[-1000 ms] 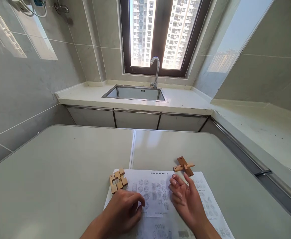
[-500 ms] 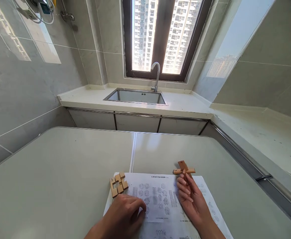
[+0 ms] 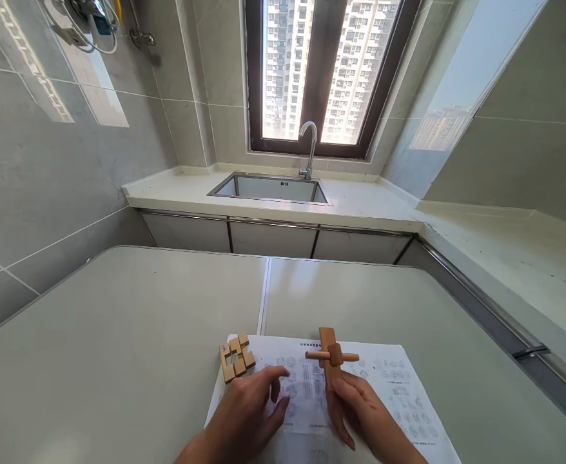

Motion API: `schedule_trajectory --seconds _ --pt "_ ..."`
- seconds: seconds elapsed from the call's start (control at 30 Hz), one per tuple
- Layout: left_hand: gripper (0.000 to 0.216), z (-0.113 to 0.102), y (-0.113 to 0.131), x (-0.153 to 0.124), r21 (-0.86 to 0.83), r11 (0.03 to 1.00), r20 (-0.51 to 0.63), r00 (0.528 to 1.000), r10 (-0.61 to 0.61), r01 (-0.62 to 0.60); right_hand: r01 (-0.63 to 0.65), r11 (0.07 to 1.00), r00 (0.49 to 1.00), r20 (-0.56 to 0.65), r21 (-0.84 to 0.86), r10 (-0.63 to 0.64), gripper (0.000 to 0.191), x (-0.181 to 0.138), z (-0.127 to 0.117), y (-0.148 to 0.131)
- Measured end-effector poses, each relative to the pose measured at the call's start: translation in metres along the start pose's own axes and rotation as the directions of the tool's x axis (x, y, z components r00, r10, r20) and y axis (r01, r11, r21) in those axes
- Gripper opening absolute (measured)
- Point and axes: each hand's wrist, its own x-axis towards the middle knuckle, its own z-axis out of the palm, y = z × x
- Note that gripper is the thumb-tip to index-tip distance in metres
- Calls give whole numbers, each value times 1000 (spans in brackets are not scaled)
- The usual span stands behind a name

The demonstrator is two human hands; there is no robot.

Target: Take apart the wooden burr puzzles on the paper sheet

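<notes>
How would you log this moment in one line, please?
right hand: holding crossed wooden pieces | left hand: nothing visibly held, over printed sheet | notched wooden pieces: sheet's far left corner

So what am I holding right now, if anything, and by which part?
Your right hand holds the wooden cross by the near end of its wider bar. Your left hand holds nothing that shows.

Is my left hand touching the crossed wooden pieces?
Apart. The head view shows a strip of the printed sheet between the left hand and the crossed wooden pieces, which the right hand grips.
</notes>
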Motion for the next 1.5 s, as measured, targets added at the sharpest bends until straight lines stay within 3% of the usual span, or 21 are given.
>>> schedule_trajectory --seconds 0.17,0.3,0.4,0.47,0.67,0.77,0.87,1.03,1.13,1.23,1.3,1.37,1.5 --pt "81 -6 2 -2 -285 953 15 994 -104 104 -12 964 977 201 -265 68 69 -9 6 -14" --pt "114 -14 2 -3 -467 871 197 978 -69 156 7 935 946 306 -355 109 65 -16 15 -33" --pt "108 -14 3 -2 -540 825 289 957 -3 166 12 933 923 363 -360 128 63 -18 16 -38" --pt "101 -11 4 -2 -556 814 283 959 -4 167 2 932 917 372 -364 143 63 -18 14 -37" --pt "74 -5 6 1 -422 865 242 953 -183 273 -30 952 958 265 -303 114 58 -13 10 -25" --pt "59 -8 6 4 -403 868 264 945 -194 291 -71 962 973 196 -263 125 50 -11 8 -19" --pt "33 -10 6 6 -387 881 259 949 -179 272 -74 975 980 164 -211 110 48 -8 6 -15" --pt "21 -8 7 5 -331 931 158 982 -105 153 -55 979 987 138 -195 83 48 -6 4 -11" --pt "40 -6 6 4 -360 929 110 993 -48 85 -63 976 987 130 -207 91 48 -6 5 -12" --pt "100 -3 7 3 -363 925 109 991 -80 115 -56 971 986 140 -231 90 48 -7 7 -14" --pt "123 1 10 3 -348 926 137 985 -104 147 -60 967 985 145 -246 98 47 -8 9 -15" --pt "122 6 14 3 -334 930 151 982 -109 155 -63 967 983 150 -247 102 47 -9 11 -15" --pt "92 14 23 3 -333 934 59 991 -119 132 -57 972 984 149 -230 93 48 -11 14 -14"
